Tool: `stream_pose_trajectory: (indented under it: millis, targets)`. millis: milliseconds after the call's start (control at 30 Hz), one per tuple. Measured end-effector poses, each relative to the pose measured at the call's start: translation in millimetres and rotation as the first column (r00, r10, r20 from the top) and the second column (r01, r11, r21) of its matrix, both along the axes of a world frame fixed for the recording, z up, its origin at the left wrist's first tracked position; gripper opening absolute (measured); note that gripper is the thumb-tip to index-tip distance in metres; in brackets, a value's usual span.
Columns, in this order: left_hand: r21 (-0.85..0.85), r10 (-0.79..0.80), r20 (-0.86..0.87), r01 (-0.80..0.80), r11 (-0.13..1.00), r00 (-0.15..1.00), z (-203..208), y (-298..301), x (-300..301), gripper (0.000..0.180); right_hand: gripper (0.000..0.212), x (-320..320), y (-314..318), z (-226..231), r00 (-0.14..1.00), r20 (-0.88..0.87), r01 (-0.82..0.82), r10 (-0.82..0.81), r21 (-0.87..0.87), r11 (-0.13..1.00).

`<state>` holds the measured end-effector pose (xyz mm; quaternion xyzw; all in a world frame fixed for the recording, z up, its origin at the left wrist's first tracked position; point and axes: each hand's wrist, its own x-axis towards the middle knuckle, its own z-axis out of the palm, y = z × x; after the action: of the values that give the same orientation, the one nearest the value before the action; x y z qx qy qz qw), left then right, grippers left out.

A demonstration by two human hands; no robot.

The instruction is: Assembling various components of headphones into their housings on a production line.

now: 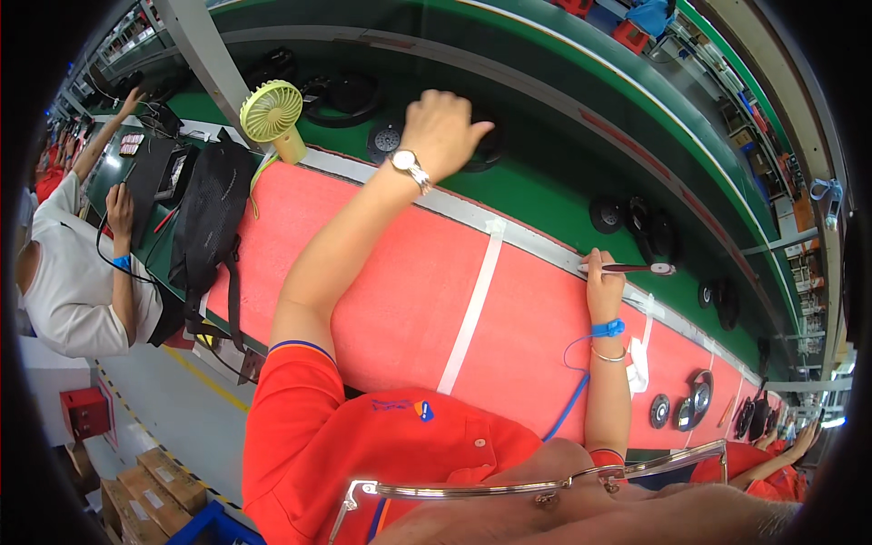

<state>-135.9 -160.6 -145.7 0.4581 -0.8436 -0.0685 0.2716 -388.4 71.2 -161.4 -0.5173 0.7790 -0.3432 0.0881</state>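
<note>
Head: left hand [440,132] (grip unclear) partly hides black part [490,153]; right hand [603,283] grasps tool [638,268]; fan [272,111] leftward.

You wear a red short-sleeved shirt [354,436] at lower centre, its sleeve edged dark blue. A silver watch [405,163] shows at upper centre, a blue wrist strap [606,329] and thin bangle [610,357] right of centre.

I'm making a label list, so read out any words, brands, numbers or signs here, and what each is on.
None can be read.
Red shirt: blue lettering by a logo, too small.
Watch: dial too small.
Boxes: pale labels, too small.
Tool in the right hand: any print too small.
</note>
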Motion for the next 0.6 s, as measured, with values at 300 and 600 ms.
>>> stream_pose_trajectory:
  millis: [300, 600]
  targets:
    - [0.214, 0.092, -0.084, -0.072, 0.974, 0.992, -101, -55, 24, 0.093, 0.028, 0, -7, 0, 0.998, -0.029, -0.047, 0.048, 0.011, 0.999]
    - [0.1, 0.082, -0.363, -0.049, 0.994, 0.928, -32, 13, 27, 0.081, 0.028, 24, -15, -9, 0.925, 0.352, -0.075, 0.144, -0.202, 0.977]
